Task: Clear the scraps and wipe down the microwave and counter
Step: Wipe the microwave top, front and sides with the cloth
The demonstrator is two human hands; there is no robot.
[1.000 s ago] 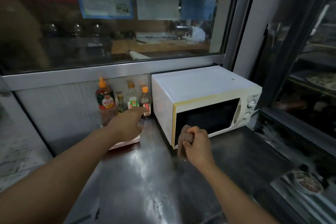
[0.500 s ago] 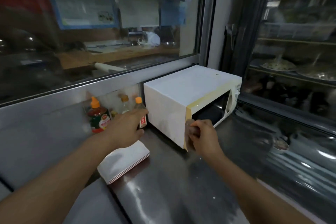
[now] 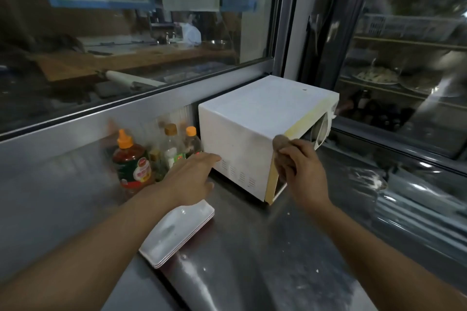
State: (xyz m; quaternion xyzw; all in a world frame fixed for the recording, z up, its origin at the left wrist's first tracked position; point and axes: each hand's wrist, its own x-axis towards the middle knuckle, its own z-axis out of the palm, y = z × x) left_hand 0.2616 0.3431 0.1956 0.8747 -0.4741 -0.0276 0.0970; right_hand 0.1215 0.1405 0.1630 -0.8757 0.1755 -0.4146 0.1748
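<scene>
A white microwave [image 3: 255, 118] with a yellowed front frame stands on the steel counter [image 3: 252, 255], seen from its left side. My right hand [image 3: 303, 171] grips a brown cloth [image 3: 280, 144] and holds it against the microwave's front left corner. My left hand [image 3: 192, 179] reaches forward with straight fingers, the fingertips touching the microwave's left side near its vent slots. White specks and smears lie scattered on the counter.
Several sauce bottles [image 3: 131, 159] stand against the back wall left of the microwave. A stack of white rectangular plates [image 3: 177, 232] lies under my left forearm. A glass window runs behind, and a glass display case [image 3: 404, 70] sits on the right.
The view has swung left, so the microwave's left side now faces me. My left hand has moved from the bottles to the microwave's side. My right hand has slid the cloth up the front corner.
</scene>
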